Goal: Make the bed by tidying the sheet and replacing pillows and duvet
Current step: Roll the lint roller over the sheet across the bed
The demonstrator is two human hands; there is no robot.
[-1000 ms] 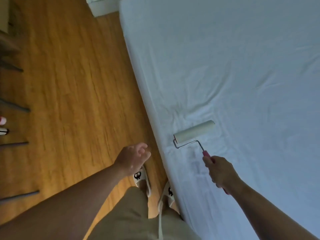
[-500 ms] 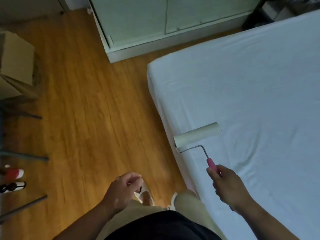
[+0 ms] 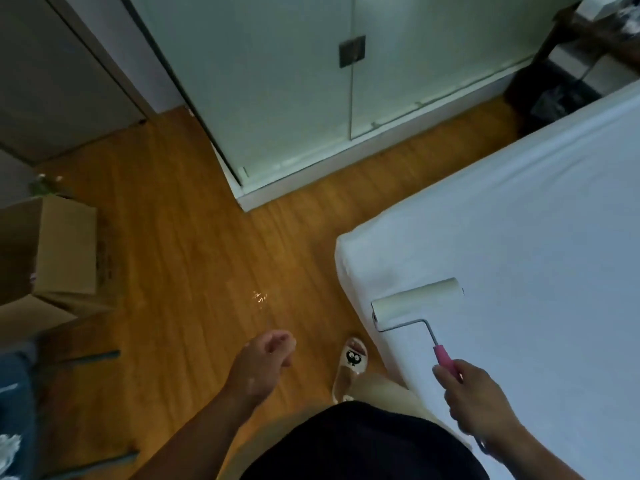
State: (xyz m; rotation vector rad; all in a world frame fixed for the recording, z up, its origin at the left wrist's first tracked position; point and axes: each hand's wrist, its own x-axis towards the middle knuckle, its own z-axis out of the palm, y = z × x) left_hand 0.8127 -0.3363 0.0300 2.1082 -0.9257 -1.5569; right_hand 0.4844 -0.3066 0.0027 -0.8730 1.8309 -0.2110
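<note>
The bed's white fitted sheet (image 3: pixel 519 244) lies smooth and fills the right side, its near corner at centre. A lint roller (image 3: pixel 417 303) with a white roll and pink handle rests on the sheet close to that corner. My right hand (image 3: pixel 474 396) is closed around the pink handle. Over the wooden floor, left of the bed, my left hand (image 3: pixel 259 365) hangs with its fingers loosely curled and nothing in it. No pillow or duvet is in view.
A pale green wardrobe (image 3: pixel 294 81) stands at the back, a strip of floor between it and the bed. A cardboard box (image 3: pixel 59 251) sits at left. A slipper (image 3: pixel 351 365) is on my foot beside the bed. Dark furniture (image 3: pixel 568 81) stands at top right.
My view has lifted toward the bed's corner and the wardrobe. The roller has travelled along the sheet's edge toward that corner, still in my right hand. My left hand stays curled over the floor.
</note>
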